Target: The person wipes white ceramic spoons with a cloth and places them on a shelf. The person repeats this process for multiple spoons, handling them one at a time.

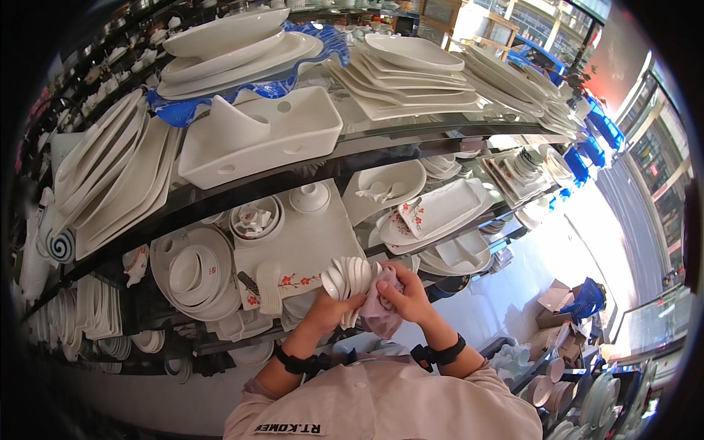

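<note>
Several white ceramic soup spoons (348, 278) stand bunched together in my left hand (328, 312), bowls upward and handles pointing down. My right hand (411, 297) grips a mauve cloth (382, 311), which is pressed against the right side of the bunch. One spoon bowl shows at the cloth's upper edge; whether my right hand also pinches that spoon is hidden by the cloth. Just beyond my hands, on the middle shelf, lies a ribbed rectangular white platter (313, 239) with red blossom decoration. A ribbed white piece (270, 289) rests on its near edge.
A glass shelf edge (379, 146) runs above my hands, bearing a deep white dish (258, 159) and stacked square plates (407, 82). Round plates and bowls (192, 275) stand to the left. Cardboard boxes (555, 308) lie on the floor at right, near more stacked crockery (599, 401).
</note>
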Demonstrator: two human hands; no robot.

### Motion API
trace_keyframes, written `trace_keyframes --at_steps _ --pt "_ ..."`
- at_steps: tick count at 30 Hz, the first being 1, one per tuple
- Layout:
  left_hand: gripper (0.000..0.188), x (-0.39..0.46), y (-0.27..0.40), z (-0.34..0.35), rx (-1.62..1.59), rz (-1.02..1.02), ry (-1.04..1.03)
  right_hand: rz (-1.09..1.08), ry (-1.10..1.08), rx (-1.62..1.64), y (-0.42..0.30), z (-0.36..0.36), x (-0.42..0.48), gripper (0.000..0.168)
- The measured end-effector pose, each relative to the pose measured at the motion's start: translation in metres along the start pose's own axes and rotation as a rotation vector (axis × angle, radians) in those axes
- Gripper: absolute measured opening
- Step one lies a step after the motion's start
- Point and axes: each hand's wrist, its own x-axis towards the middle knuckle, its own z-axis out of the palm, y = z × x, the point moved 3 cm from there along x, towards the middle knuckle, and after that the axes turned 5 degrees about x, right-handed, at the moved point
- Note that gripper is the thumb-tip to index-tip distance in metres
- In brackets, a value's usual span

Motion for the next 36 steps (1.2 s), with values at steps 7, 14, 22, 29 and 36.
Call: trace_keyframes --at_steps 7,14,22,29,36 --pt "0.055 -0.005 -0.006 0.027 0.222 0.082 -0.054 0.032 0.029 -0.115 -0.018 -0.015 -0.033 0.049" --pt "0.063 -0.013 -0.037 0.075 -0.020 -0.097 -0.158 -0.083 0.273 -0.035 -0.010 -0.051 -0.087 0.038" --pt "0.078 -0.042 -0.060 0.174 0.110 0.007 -0.322 -0.173 0.584 -0.055 -0.019 -0.090 -0.184 0.031" --pt "0.059 -0.068 -0.066 0.238 0.594 0.102 -0.371 -0.121 0.465 -0.663 -0.060 -0.141 -0.274 0.036" --pt "0.057 -0.096 -0.065 0.287 0.759 -0.014 -0.447 0.104 0.412 -1.067 -0.091 -0.146 -0.327 0.019"
